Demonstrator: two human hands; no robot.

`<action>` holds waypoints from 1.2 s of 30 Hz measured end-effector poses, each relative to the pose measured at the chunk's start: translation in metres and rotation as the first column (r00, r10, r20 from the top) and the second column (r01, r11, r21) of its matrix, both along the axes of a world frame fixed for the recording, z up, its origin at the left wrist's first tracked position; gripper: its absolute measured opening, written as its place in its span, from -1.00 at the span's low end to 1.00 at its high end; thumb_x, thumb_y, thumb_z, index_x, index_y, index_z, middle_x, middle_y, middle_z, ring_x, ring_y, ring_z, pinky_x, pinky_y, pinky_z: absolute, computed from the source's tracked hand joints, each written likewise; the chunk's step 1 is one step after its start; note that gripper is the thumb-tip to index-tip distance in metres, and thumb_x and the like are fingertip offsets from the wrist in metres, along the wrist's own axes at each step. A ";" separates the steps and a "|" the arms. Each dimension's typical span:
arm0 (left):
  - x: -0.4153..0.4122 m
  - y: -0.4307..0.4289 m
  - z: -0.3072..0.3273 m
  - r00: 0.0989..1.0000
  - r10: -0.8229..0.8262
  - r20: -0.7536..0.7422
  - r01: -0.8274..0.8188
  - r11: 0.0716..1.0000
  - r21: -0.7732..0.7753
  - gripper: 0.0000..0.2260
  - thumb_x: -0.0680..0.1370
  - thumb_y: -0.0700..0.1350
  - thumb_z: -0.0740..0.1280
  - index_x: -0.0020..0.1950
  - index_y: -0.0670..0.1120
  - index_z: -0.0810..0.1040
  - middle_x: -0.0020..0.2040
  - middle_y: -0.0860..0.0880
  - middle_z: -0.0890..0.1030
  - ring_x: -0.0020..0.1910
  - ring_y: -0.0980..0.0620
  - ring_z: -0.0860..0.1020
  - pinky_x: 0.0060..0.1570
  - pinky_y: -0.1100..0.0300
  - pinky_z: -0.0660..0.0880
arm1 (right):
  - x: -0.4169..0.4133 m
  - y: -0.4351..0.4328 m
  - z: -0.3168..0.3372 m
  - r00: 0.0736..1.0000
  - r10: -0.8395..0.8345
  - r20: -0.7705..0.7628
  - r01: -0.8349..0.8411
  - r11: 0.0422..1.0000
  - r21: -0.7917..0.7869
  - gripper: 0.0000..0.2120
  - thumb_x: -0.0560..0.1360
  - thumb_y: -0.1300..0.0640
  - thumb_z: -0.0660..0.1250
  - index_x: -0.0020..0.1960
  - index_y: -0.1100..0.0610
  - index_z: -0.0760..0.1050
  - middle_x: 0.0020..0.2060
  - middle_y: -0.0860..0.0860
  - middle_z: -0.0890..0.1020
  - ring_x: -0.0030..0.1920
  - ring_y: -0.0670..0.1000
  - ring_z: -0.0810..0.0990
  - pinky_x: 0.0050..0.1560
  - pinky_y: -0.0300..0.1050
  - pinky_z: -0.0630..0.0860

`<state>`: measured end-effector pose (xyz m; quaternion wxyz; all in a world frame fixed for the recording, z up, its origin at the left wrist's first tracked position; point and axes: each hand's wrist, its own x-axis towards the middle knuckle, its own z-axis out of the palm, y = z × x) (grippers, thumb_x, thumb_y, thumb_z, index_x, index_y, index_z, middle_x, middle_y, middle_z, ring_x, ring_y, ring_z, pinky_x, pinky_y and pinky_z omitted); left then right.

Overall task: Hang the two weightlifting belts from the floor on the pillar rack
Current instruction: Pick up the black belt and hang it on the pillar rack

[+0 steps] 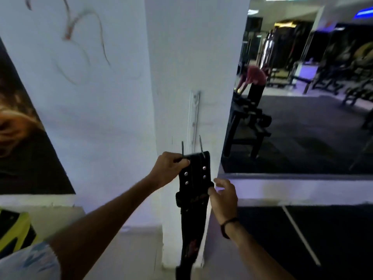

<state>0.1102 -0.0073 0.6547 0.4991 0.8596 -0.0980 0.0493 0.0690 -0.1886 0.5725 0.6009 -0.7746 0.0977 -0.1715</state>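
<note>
One belt in view: just a single black weightlifting belt (193,199) shows up, hanging long and straight down the front of the white pillar (193,67), around 6 o'clock from the rack.
Rack: white strip with metal hooks (194,118) screwed to the pillar, running up toward 12 o'clock from the belt's top edge. Two thin prongs stick up right at the belt's top; can't tell for sure if they're rack hooks or the buckle pins.
Left hand: the left hand (169,168) is pinched tight on the belt's top corner at about 9 o'clock of the buckle end, right by the rivets.
Right hand: the right hand (223,196) sits at 3 o'clock of the belt, fingers loosely spread, thumb just touching the edge, not really gripping anything.
Progress: I'd say this belt is being seated on the lower hooks or is a hair from it, too blurry to call it done.
Left to do: the second belt isn't visible anywhere, neither on the rack nor on the floor bit you can see, so I'd guess at least half the job remains.
Background: someone in a red top (255,74) bends over gym gear off at 2 o'clock.
</note>
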 end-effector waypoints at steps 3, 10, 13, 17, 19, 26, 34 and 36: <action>-0.005 -0.009 0.085 0.972 -0.072 0.223 0.034 0.985 0.167 -0.70 0.50 0.00 0.31 -0.23 -0.23 0.59 -0.31 -0.12 0.63 -0.35 0.00 0.54 -0.31 0.16 0.42 | 0.007 -0.010 0.060 0.992 0.116 0.038 -0.119 0.991 0.068 -0.78 0.44 0.18 0.38 0.07 0.05 0.54 0.07 0.09 0.62 0.06 0.09 0.58 -0.12 -0.32 0.42; -0.013 0.000 0.213 0.875 -0.047 0.481 -0.053 0.980 0.193 -0.77 0.58 -0.04 0.36 -0.10 -0.21 0.63 -0.23 -0.13 0.67 -0.27 0.02 0.61 -0.21 0.10 0.49 | 0.018 -0.006 0.213 0.923 0.312 0.224 -0.317 0.948 -0.018 -0.84 0.54 0.10 0.39 0.02 0.19 0.58 -0.15 0.11 0.62 -0.08 0.11 0.61 -0.09 -0.01 0.54; -0.018 0.005 0.254 0.856 0.035 0.515 -0.074 0.996 0.054 -0.66 0.56 0.10 0.40 -0.15 -0.18 0.60 -0.31 0.02 0.63 -0.36 0.23 0.57 -0.32 0.36 0.45 | 0.015 0.004 0.264 0.890 0.319 0.326 -0.309 0.947 -0.085 -0.78 0.55 0.08 0.38 -0.03 0.27 0.56 -0.17 0.09 0.59 -0.10 0.19 0.65 -0.06 0.06 0.60; -0.018 0.007 0.294 0.819 0.256 0.514 -0.177 0.964 -0.198 -0.54 0.51 0.25 0.38 -0.29 -0.13 0.46 -0.38 0.02 0.51 -0.40 0.12 0.47 -0.34 0.23 0.40 | 0.007 0.025 0.311 0.853 0.340 0.397 -0.309 0.940 -0.141 -0.73 0.55 0.00 0.36 -0.01 0.24 0.54 -0.05 0.18 0.63 -0.06 0.22 0.65 -0.04 0.08 0.59; -0.018 0.009 0.312 0.779 0.343 0.525 -0.230 0.935 -0.269 -0.50 0.47 0.31 0.39 -0.35 -0.08 0.40 -0.43 0.00 0.45 -0.43 0.08 0.42 -0.36 0.16 0.37 | 0.004 0.035 0.332 0.845 0.345 0.409 -0.314 0.939 -0.144 -0.73 0.54 -0.02 0.36 -0.04 0.21 0.54 -0.10 0.14 0.64 -0.06 0.20 0.64 0.00 0.13 0.57; -0.016 0.011 0.366 0.757 0.390 0.524 -0.233 0.911 -0.341 -0.55 0.51 0.24 0.39 -0.36 -0.05 0.37 -0.43 0.04 0.46 -0.46 0.11 0.42 -0.47 0.29 0.35 | 0.000 0.039 0.405 0.834 0.375 0.405 -0.341 0.927 -0.156 -0.64 0.55 -0.09 0.34 -0.33 0.09 0.43 -0.46 -0.11 0.49 -0.43 -0.03 0.38 -0.27 -0.07 0.35; -0.016 -0.005 0.410 0.717 0.418 0.557 -0.176 0.882 -0.436 -0.52 0.50 0.21 0.40 -0.40 -0.02 0.27 -0.47 0.08 0.36 -0.55 0.21 0.31 -0.48 0.31 0.28 | 0.005 0.034 0.440 0.793 0.365 0.488 -0.435 0.900 0.034 -0.81 0.56 0.04 0.35 0.02 0.16 0.62 -0.13 0.02 0.67 -0.04 0.00 0.66 0.09 -0.07 0.59; -0.019 -0.012 0.416 0.707 0.415 0.573 -0.148 0.879 -0.453 -0.52 0.51 0.20 0.41 -0.41 -0.01 0.25 -0.48 0.09 0.34 -0.58 0.22 0.28 -0.50 0.34 0.25 | -0.002 0.039 0.412 0.795 0.311 0.520 -0.397 0.916 0.058 -0.76 0.59 -0.01 0.30 0.06 0.15 0.61 -0.08 -0.03 0.68 -0.06 -0.13 0.63 -0.02 -0.29 0.55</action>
